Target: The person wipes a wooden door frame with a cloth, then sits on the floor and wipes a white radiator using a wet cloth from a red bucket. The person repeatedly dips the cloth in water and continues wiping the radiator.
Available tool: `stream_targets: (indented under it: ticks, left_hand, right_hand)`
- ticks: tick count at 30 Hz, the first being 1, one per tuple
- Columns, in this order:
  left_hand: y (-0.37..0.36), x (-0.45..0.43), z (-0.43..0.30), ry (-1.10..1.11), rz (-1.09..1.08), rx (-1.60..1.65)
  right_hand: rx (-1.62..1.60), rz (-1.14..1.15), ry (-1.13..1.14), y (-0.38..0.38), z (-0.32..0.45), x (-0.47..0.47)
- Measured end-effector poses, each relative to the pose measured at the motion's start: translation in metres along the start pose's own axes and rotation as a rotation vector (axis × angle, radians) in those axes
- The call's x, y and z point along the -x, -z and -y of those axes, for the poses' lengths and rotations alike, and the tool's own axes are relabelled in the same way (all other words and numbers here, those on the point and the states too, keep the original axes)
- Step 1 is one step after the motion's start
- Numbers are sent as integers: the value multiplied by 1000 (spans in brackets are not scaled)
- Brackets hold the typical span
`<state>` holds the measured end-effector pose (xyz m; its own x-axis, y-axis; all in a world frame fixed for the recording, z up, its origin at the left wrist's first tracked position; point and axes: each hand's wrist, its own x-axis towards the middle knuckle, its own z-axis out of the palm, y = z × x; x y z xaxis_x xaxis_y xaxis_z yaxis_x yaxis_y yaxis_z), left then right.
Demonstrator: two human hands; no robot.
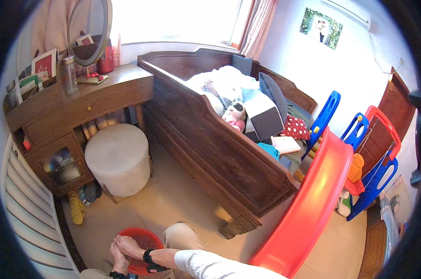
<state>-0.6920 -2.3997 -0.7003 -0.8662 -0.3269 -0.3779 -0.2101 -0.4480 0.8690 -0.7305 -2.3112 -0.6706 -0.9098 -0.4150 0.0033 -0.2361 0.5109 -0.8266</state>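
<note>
A red plastic basin [157, 238] rests on the tiled floor at the bottom of the view, partly covered by my hands and forearm. Over its left side, my right hand [128, 245] lies against my left hand [118, 256], fingers together. Whether anything is between them cannot be made out. Both wrists wear black bands, and a white knitted sleeve [210, 263] covers my right arm. The inside of the basin is blurred, so its contents are unclear. My beige-trousered knee [182, 235] is just right of the basin.
A round upholstered stool [118, 157] stands before a wooden dressing table [112, 90]. Ahead is a dark wooden bed [210, 150] piled with belongings. A red slide [311, 209] reaches the floor at right; a white radiator [36, 212] lines the left. Yellow footwear [76, 208] lies nearby.
</note>
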Motion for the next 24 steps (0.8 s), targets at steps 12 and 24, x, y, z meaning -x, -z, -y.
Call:
stream_targets:
  ticks: [12, 24]
  left_hand:
    - [27, -14, -10, -79, -162, 37]
    - [37, -18, -39, -309, -257, 12]
  right_hand:
    - [-261, -63, -6, 3, -17, -1]
    - [-172, -5, -234, 33, -15, -3]
